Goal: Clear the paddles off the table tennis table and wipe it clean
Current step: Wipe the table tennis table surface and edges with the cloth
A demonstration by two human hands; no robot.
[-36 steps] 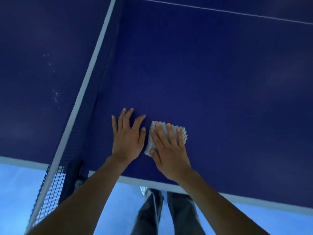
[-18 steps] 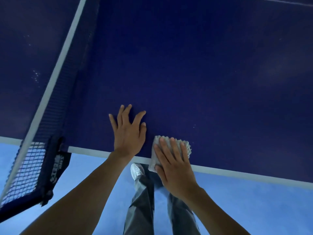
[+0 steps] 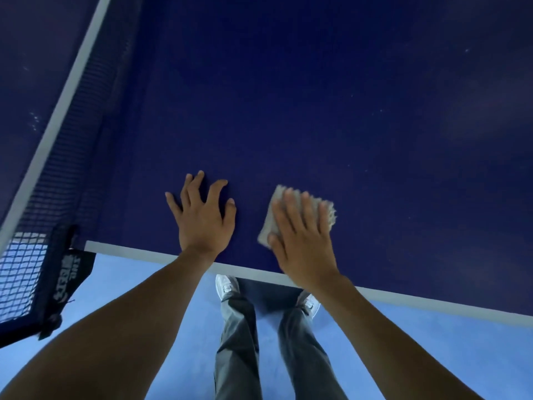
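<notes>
Right hand (image 3: 302,243) and cloth (image 3: 268,226) have slid right, opening a gap from left hand (image 3: 202,217). Cloth lies under the straight, pressing right fingers on table (image 3: 317,111). Left hand is splayed flat, holding nothing.

Cloth (image 3: 327,212): motion-blurred; mostly hidden beneath the right grip (image 3: 300,241); only its far and left edges show
Fingers (image 3: 291,210) on it: blurred, outlines soft
Desk (image 3: 317,111): cut off at top and right
Net (image 3: 72,140): cut off at left and top; white lettering on its end strap (image 3: 65,281) unreadable
Right shoe (image 3: 311,304): partly behind the right forearm (image 3: 389,327)
</notes>
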